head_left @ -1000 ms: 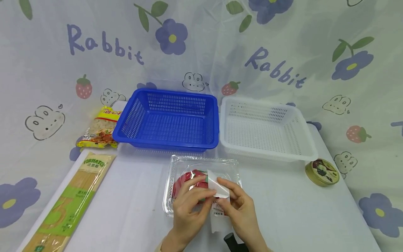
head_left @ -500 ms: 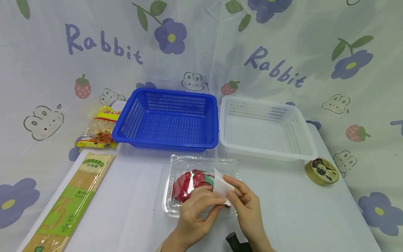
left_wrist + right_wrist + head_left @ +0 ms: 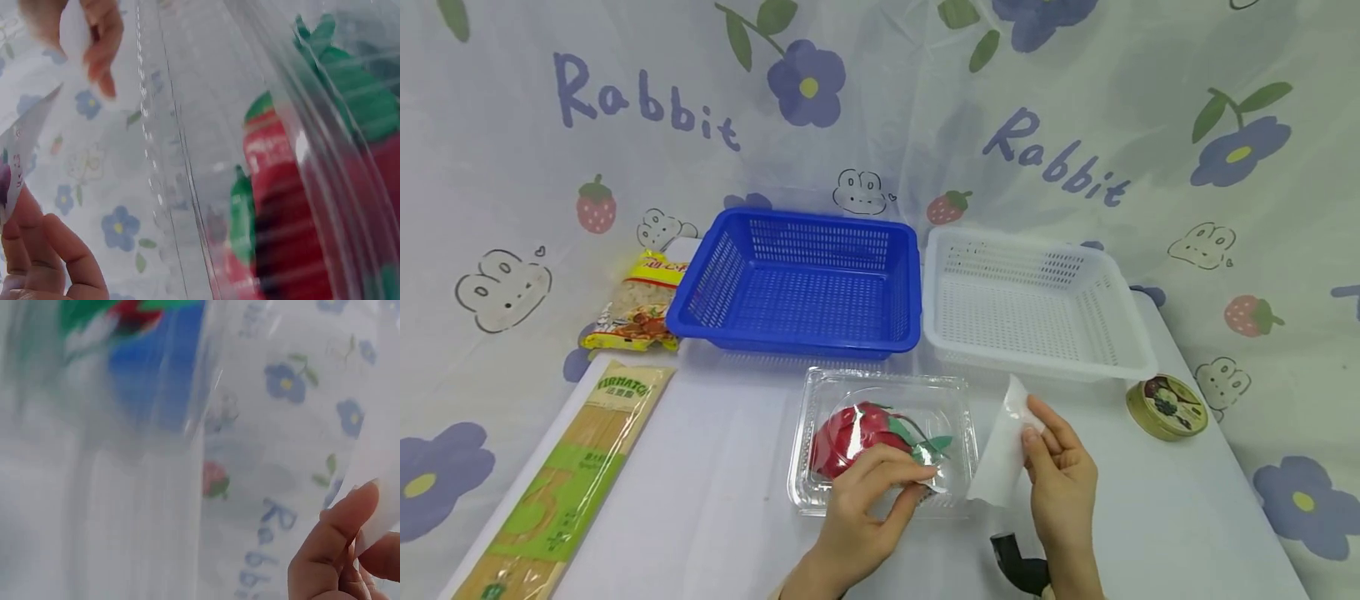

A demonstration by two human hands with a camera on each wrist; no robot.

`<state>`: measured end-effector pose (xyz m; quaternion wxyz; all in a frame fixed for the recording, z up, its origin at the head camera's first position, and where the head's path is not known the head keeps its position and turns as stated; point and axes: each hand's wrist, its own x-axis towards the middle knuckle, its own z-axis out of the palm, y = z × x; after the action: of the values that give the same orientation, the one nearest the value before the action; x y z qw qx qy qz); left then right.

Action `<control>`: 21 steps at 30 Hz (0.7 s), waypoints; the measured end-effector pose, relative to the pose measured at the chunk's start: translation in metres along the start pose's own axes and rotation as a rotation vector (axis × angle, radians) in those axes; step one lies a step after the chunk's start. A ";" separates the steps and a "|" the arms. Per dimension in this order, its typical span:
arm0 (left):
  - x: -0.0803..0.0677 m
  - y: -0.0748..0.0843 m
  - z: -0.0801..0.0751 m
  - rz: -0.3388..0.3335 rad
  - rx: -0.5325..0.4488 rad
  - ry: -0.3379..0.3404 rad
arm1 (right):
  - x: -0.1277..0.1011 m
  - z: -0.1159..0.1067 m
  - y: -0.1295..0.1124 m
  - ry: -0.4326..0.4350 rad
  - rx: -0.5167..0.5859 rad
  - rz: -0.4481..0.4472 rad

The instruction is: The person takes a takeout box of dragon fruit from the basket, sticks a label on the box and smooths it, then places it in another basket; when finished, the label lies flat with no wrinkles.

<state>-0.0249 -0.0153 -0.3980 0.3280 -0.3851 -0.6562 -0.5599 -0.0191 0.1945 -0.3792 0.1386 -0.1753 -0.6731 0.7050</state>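
A clear plastic clamshell box (image 3: 820,492) lies on the table in front of me, with a red and green fruit-like thing (image 3: 857,429) inside it. My left hand (image 3: 925,482) pinches a small printed label (image 3: 15,162) at the box's front right corner. My right hand (image 3: 1032,423) is just right of the box and pinches a white paper strip (image 3: 996,467) that hangs down from its fingers. The left wrist view shows the box wall (image 3: 187,156) and the red thing (image 3: 281,206) close up. In the right wrist view my fingers (image 3: 337,550) grip the white paper (image 3: 381,456).
A blue basket (image 3: 790,337) and a white basket (image 3: 1037,367) stand side by side behind the box. A round tin (image 3: 1167,408) sits at the right. A spaghetti pack (image 3: 565,483) and a yellow food bag (image 3: 640,304) lie at the left.
My right hand has pulled the white paper away from the box and out to the right. My left hand stays at the box's front right corner.
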 end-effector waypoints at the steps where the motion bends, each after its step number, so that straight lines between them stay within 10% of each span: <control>1: -0.001 -0.002 -0.001 -0.020 0.001 0.004 | 0.005 -0.007 0.002 0.024 -0.007 0.017; 11: -0.001 -0.010 -0.019 -0.290 0.083 0.023 | 0.046 -0.054 0.038 -0.097 -0.311 0.226; 21: 0.000 -0.011 -0.024 -0.440 0.149 0.022 | 0.056 -0.060 0.063 -0.210 -0.699 0.145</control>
<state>-0.0344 -0.0401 -0.3998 0.2327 -0.2015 -0.7604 -0.5718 -0.0413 0.2696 -0.4475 -0.0500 -0.1859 -0.8695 0.4549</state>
